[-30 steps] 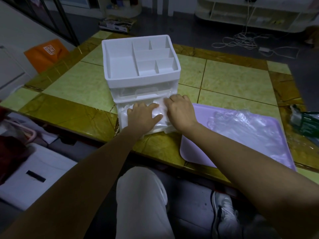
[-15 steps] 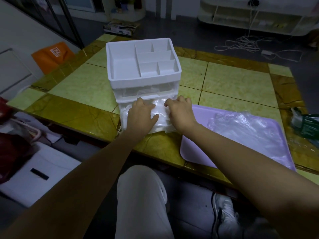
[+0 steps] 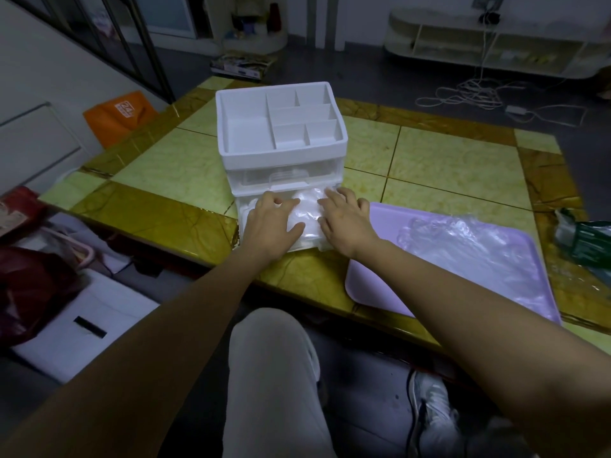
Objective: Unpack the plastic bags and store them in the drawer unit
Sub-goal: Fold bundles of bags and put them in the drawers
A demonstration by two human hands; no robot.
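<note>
Both down flat on the plastic bags (image 3: 307, 211): left grip (image 3: 271, 223) and right grip (image 3: 347, 223), side by side. Fingers spread, near straight, pressing, curled round nothing, so open-handed and holding nothing.

Location of bags: inside pulled-out bottom drawer (image 3: 244, 226) of white drawer unit (image 3: 281, 157), near front edge of desk (image 3: 158, 213).

Handling, as judged: v. light, soft, springy w/ trapped air; slick film, zero stiffness, not fragile. Best squashed from above w/ flat palms, then shut by pushing drawer front. Avoid pinching one corner, likely to drag a single layer out.

Alongside: purple tray (image 3: 373, 282) w/ crumpled clear wrapper (image 3: 463, 246).

Writing: "24" in white on orange bag (image 3: 122, 109), floor, left. Print on green packet (image 3: 588, 239) at desk's right edge unreadable. No label visible on unit.
</note>
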